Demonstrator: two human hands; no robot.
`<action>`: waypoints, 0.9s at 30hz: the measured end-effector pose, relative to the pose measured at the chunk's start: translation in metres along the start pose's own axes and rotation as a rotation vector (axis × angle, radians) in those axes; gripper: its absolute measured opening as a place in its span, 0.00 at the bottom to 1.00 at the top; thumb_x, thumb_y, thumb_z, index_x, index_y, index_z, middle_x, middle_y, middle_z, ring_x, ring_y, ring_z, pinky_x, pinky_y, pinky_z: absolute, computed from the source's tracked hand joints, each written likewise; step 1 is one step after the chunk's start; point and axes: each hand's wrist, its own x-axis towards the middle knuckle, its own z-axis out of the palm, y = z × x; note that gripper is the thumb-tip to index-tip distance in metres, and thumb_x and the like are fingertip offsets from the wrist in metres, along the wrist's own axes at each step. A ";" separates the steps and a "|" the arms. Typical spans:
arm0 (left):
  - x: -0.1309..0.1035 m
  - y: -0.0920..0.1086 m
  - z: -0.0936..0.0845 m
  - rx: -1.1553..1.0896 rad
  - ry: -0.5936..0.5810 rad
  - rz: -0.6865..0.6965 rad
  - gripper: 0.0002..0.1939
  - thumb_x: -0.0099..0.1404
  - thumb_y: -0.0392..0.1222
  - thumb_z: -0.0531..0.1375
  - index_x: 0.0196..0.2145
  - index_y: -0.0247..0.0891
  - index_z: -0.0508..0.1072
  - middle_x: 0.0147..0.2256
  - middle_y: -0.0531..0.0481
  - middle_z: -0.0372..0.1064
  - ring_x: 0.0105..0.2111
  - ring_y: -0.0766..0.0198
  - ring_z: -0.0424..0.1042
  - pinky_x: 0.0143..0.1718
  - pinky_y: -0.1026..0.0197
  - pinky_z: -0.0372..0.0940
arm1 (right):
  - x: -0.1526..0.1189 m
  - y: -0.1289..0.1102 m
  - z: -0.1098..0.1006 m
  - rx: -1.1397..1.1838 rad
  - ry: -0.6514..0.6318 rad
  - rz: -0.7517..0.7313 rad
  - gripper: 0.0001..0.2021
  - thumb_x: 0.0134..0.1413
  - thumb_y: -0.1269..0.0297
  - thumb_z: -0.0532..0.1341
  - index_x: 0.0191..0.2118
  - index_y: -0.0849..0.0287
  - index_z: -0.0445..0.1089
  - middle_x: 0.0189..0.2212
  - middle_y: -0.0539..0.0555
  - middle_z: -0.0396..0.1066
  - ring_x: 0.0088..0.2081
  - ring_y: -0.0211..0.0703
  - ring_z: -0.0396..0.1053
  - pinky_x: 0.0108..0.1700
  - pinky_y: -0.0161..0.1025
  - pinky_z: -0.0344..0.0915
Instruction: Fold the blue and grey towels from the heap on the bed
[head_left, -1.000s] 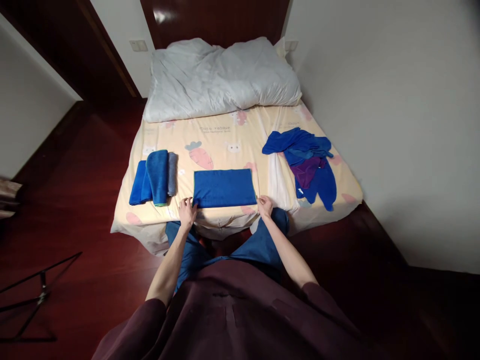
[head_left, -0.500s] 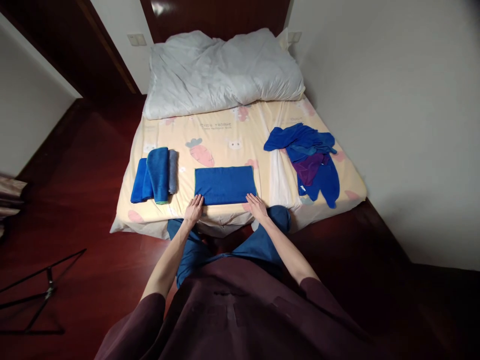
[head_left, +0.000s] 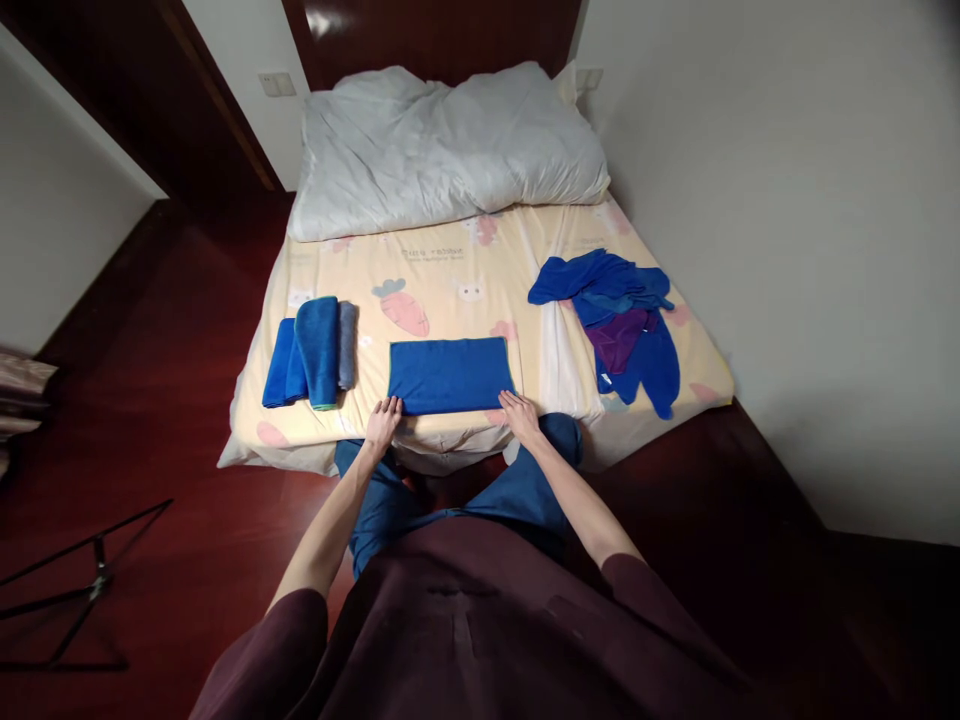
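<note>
A blue towel, folded into a flat rectangle, lies near the front edge of the bed. At its near left corner, my left hand rests with fingers stretched out and touching the cloth. My right hand is at the near right corner, its fingers laid flat on the towel's edge. Neither hand appears closed round the fabric. To the left sit rolled or folded towels: bright blue ones, a teal-blue one and a grey one. A loose heap of blue cloths with a purple cloth lies to the right.
A crumpled white quilt stretches across the far end of the bed. The patterned sheet covers the mattress. A wall borders the right side. Black stand legs occupy the floor at lower left.
Both hands have slid slightly outward along the near corners of the towel. The towel looks a little more spread at its near right corner; the other cloths have not moved.
</note>
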 end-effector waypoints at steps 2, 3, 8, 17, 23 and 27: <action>-0.014 -0.002 0.004 0.021 -0.017 0.020 0.32 0.69 0.25 0.48 0.69 0.25 0.64 0.69 0.29 0.59 0.70 0.46 0.61 0.71 0.46 0.55 | -0.014 0.002 0.002 0.019 0.023 -0.030 0.27 0.60 0.81 0.52 0.62 0.65 0.74 0.64 0.62 0.69 0.67 0.51 0.67 0.70 0.50 0.65; -0.021 -0.002 0.006 0.020 -0.020 0.021 0.32 0.69 0.25 0.48 0.69 0.25 0.64 0.69 0.30 0.58 0.70 0.47 0.60 0.71 0.46 0.55 | -0.021 0.002 0.004 0.039 0.041 -0.040 0.27 0.60 0.81 0.52 0.61 0.64 0.75 0.63 0.61 0.70 0.66 0.50 0.69 0.69 0.49 0.66; -0.035 -0.001 0.010 -0.090 0.034 -0.026 0.32 0.68 0.25 0.50 0.69 0.29 0.66 0.69 0.34 0.60 0.69 0.50 0.62 0.70 0.50 0.57 | -0.036 0.003 0.012 0.158 0.175 -0.019 0.27 0.57 0.82 0.52 0.56 0.60 0.79 0.59 0.56 0.76 0.62 0.48 0.73 0.66 0.48 0.70; -0.031 -0.025 0.019 -0.560 0.234 -0.210 0.30 0.62 0.28 0.53 0.59 0.39 0.77 0.58 0.45 0.76 0.56 0.53 0.77 0.60 0.52 0.70 | -0.024 0.019 0.009 0.443 0.278 0.041 0.26 0.51 0.80 0.55 0.51 0.58 0.80 0.51 0.58 0.80 0.56 0.50 0.76 0.64 0.51 0.70; -0.019 -0.034 0.019 -0.735 0.356 -0.365 0.16 0.66 0.45 0.58 0.46 0.34 0.80 0.43 0.39 0.79 0.41 0.52 0.78 0.49 0.51 0.73 | -0.013 0.024 0.012 0.574 0.368 0.249 0.11 0.57 0.64 0.60 0.42 0.58 0.78 0.40 0.61 0.77 0.45 0.54 0.74 0.50 0.50 0.74; -0.005 -0.031 0.013 -0.782 0.374 -0.490 0.18 0.69 0.53 0.55 0.39 0.37 0.77 0.35 0.41 0.78 0.37 0.52 0.77 0.45 0.52 0.72 | 0.002 0.026 0.013 0.650 0.374 0.369 0.15 0.60 0.49 0.58 0.31 0.55 0.69 0.27 0.54 0.70 0.33 0.49 0.70 0.40 0.45 0.70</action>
